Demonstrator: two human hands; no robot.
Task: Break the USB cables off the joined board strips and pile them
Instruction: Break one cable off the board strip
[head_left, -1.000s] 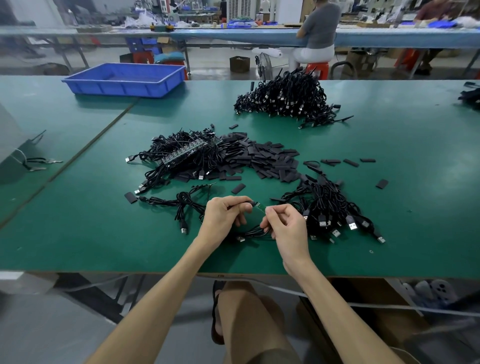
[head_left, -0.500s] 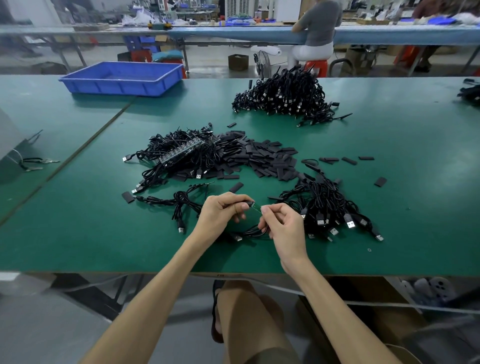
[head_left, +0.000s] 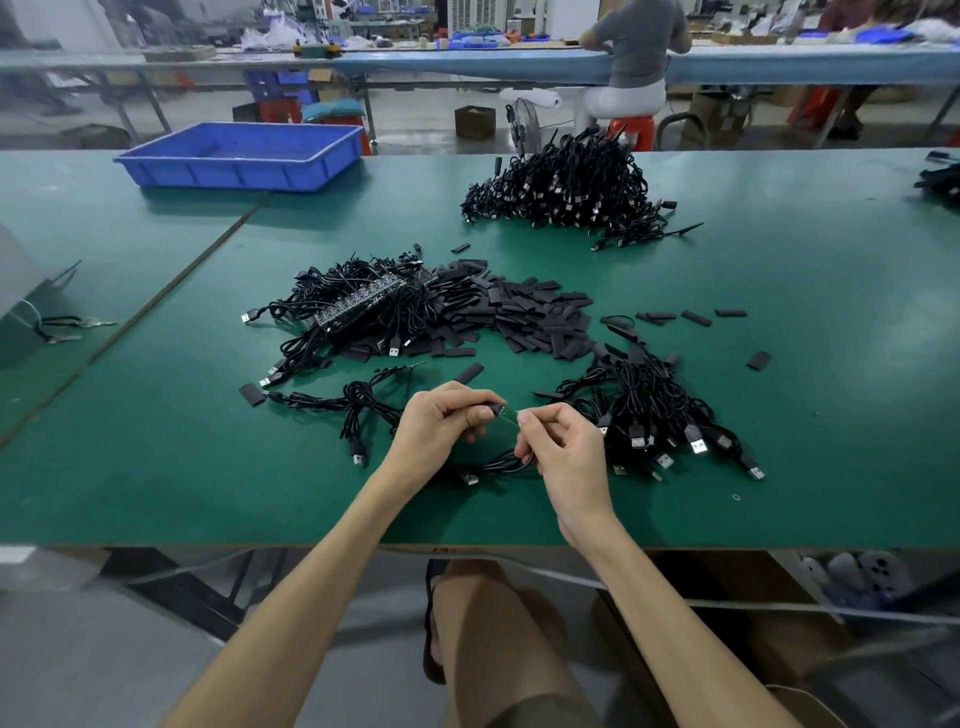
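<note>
blue tray (head_left: 239, 156): far beyond the grip and well to its left, on the green table (head_left: 156, 467). It plays no part in this step.

loose bunch (head_left: 353, 402): a few cables lying flat on the table, just left of the grip.

heap of joined strips (head_left: 363, 306): beyond the grip and to its left, with cables tangled over it. I take it for the stock not yet broken.

left hand (head_left: 439, 426): fingers curled, with thumb and forefinger pinching the dark near end of the piece in work.

board strip (head_left: 508, 413): the task's thing, a thin green sliver bridging the gap between the two hands just above the table. It is too small to show where the break line lies.

hanging cables (head_left: 493, 465): these trail below the grip, with one plug resting on the table under the left wrist.

right hand (head_left: 563, 447): fingers curled, with thumb and forefinger pinching the other end of the strip. The cables run in under its lower fingers, but I cannot tell whether those fingers clasp them.

handling note (my judgement): set both pinches close against the joint and bend sharply rather than twist. Leave the cables slack so that the wires take no pull. A pinch set too wide may snap the strip in the wrong place.

near pile (head_left: 660, 415): freed cables just right of the grip, with plugs fanned toward the table edge. It looks the handiest place to drop the next one.
</note>
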